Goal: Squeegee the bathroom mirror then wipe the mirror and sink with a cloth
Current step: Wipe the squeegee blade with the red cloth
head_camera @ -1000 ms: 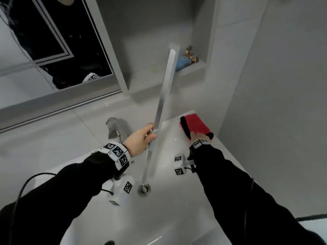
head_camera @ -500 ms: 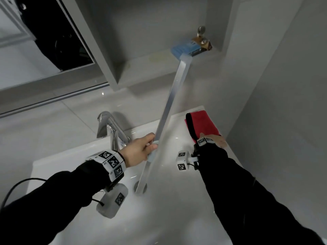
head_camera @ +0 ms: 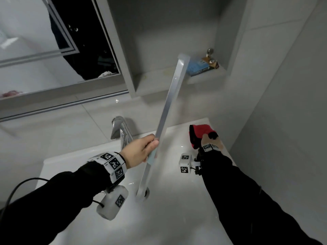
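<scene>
My left hand [head_camera: 139,150] grips the middle of a long silver squeegee [head_camera: 169,101], which stands steeply tilted over the white sink [head_camera: 177,218]. Its lower end hangs just above the drain [head_camera: 146,193] and its upper end reaches toward the wall niche. My right hand [head_camera: 210,141] rests on a red cloth [head_camera: 200,131] with black edging at the sink's back right rim, fingers closed on it. The mirror [head_camera: 44,41] fills the upper left and reflects a dark-clothed person.
A chrome faucet [head_camera: 122,131] stands behind my left hand. The wall niche [head_camera: 168,50] holds a blue box [head_camera: 198,67] and a small brass-coloured item [head_camera: 211,59]. A grey tiled wall closes in on the right.
The view has tilted up and shows more mirror. The squeegee stays in my left hand, its top end slightly lower against the niche. My right hand's fingers have closed over the red cloth.
</scene>
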A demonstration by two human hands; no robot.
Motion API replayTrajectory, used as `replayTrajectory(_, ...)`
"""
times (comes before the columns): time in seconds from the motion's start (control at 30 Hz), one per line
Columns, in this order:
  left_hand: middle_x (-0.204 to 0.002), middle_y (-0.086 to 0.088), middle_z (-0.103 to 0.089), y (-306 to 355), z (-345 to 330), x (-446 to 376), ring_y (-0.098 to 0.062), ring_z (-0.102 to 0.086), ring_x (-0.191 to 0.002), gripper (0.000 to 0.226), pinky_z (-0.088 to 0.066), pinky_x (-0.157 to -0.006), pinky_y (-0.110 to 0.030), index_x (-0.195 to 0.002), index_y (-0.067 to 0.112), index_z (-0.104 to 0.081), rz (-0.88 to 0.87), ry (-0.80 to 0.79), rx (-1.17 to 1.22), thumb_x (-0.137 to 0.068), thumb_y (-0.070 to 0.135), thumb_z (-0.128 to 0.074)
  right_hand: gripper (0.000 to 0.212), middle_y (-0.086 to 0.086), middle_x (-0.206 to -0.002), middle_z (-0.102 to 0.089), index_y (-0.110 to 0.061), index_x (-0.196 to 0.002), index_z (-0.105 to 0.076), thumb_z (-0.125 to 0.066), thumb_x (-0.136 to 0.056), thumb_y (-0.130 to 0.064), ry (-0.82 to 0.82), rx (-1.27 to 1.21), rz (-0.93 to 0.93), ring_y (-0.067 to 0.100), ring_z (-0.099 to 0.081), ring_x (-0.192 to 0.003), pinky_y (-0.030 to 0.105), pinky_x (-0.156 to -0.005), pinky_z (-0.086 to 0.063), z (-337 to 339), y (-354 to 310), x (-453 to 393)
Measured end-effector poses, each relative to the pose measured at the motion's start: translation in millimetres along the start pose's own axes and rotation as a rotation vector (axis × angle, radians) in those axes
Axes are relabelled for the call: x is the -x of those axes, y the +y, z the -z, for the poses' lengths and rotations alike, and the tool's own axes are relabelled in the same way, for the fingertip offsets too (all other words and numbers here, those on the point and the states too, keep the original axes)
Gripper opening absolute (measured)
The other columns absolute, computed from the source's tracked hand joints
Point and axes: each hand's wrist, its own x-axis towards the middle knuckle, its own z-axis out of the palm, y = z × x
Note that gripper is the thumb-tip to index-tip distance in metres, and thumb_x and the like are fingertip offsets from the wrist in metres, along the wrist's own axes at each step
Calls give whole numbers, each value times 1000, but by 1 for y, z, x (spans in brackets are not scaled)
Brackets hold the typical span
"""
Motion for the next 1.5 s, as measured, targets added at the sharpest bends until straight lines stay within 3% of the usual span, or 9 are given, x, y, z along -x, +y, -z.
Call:
replayTrajectory(0.17,-69,-9,-59,5,25,32,-19,-53,-50,24,-53,-51,-42,-76,21,-43,-46,50,-9,-97,31,-43,23,19,-102,-61,-5,-101,-54,-40,-92,-21,-104,-267,135,33,-64,-94,40,-80,-51,0,-16,50)
replayTrajectory(0.27,-60,8,-52,6,40,56,-14,-51,-50,21,-51,-56,-37,-78,20,-45,-81,58,-12,-97,29,-45,7,11,-85,-54,-14,-96,-44,-38,-94,-13,-227,-446,152,17,-55,-52,16,-46,-46,2,-14,81)
replayTrajectory(0.4,-68,-4,-44,2,61,89,-16,-46,-52,25,-47,-59,-32,-98,-5,-46,-96,114,37,-97,19,-46,7,6,-95,-50,-15,-103,-43,-44,-96,-12,-225,-428,257,8,-45,-59,6,-30,-35,-10,-20,123)
replayTrajectory(0.53,-65,7,-47,-9,87,123,-1,-45,-49,19,-43,-55,-15,-115,10,-51,-134,163,78,-98,13,-43,18,11,-93,-52,-3,-103,-60,-51,-89,-9,-182,-389,418,19,-45,-62,9,-33,-32,-34,-38,181)
replayTrajectory(0.67,-76,-3,-54,-27,115,154,-13,-46,-57,33,-44,-56,-16,-130,18,-45,-146,228,109,-99,10,-40,16,9,-82,-56,-1,-88,-66,-59,-79,-11,-174,-512,492,23,-49,-77,26,-65,-35,-59,-55,248)
replayTrajectory(0.87,-71,2,-50,-59,153,182,-16,-43,-58,35,-41,-53,-20,-131,23,-42,-125,312,185,-99,9,-38,7,5,-71,-64,-17,-65,-65,-61,-59,-16,-520,-699,510,24,-60,-74,35,-72,-49,-101,-69,341)
replayTrajectory(1.1,-69,6,-47,-83,171,209,-6,-41,-53,29,-39,-50,-17,-125,17,-49,-84,332,178,-99,9,-39,44,19,-107,-63,-4,-120,-59,-62,-84,-29,-951,-727,393,34,-63,-99,47,-94,-49,-139,-66,405)
replayTrajectory(1.23,-70,7,-49,-88,184,221,-5,-43,-54,29,-40,-52,-18,-124,19,-49,-51,340,212,-99,8,-38,46,13,-103,-65,-6,-109,-65,-56,-89,-47,-959,-688,420,26,-64,-98,43,-94,-50,-148,-71,421)
replayTrajectory(1.5,-71,-2,-45,-81,189,227,-13,-42,-57,17,-39,-52,-22,-110,13,-46,-44,315,317,-99,5,-37,22,15,-85,-61,-2,-99,-59,-71,-81,-8,-761,-474,737,29,-61,-82,40,-77,-52,-174,-62,425)
